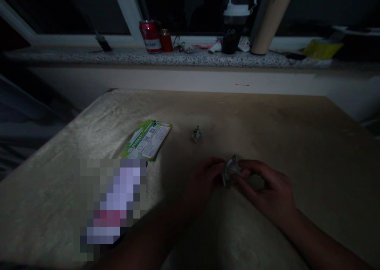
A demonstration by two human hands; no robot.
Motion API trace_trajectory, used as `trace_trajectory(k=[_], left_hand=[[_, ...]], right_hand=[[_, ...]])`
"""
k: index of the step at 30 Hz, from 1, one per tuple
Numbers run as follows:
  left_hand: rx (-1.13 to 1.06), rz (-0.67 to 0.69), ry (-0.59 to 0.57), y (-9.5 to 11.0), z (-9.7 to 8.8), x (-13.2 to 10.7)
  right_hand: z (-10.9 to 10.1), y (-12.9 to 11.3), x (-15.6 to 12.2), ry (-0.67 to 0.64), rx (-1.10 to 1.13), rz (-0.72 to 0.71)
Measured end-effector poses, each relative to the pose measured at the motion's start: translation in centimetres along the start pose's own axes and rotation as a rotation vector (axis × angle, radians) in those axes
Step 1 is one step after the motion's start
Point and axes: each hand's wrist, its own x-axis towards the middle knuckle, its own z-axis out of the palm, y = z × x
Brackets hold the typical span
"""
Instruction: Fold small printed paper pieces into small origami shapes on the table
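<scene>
In the dim light, my left hand [204,181] and my right hand [268,191] meet over the table [267,119] and both pinch a small folded piece of greenish-grey paper [230,169] between their fingertips. A second small folded paper piece [197,134] lies on the table a little beyond my left hand. Further left lies a flat green and white printed leaflet [147,139].
A blurred-out object [111,202] lies on the table at the near left. Behind the table runs a stone windowsill [89,56] with a red can [151,36], a small red container [166,40], a dark cup with a white lid [234,30], a cardboard tube [271,18] and a yellow object [323,48].
</scene>
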Motion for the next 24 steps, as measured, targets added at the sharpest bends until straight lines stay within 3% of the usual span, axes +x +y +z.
trace_trajectory(k=[5, 12, 18, 24], left_hand=[[0.196, 0.069, 0.077, -0.1, -0.1, 0.2], [0.484, 0.193, 0.030, 0.3, -0.2, -0.3], [0.793, 0.333, 0.112, 1.2, -0.6, -1.1], [0.957, 0.401, 0.122, 2.0, -0.5, -1.6]], right_hand=[[0.3, 0.2, 0.1, 0.017, 0.115, 0.209], [0.6, 0.5, 0.7, 0.072, 0.243, 0.488], [1.3, 2.1, 3.7, -0.026, 0.126, 0.566], [5.3, 5.6, 8.7, -0.043, 0.025, 0.573]])
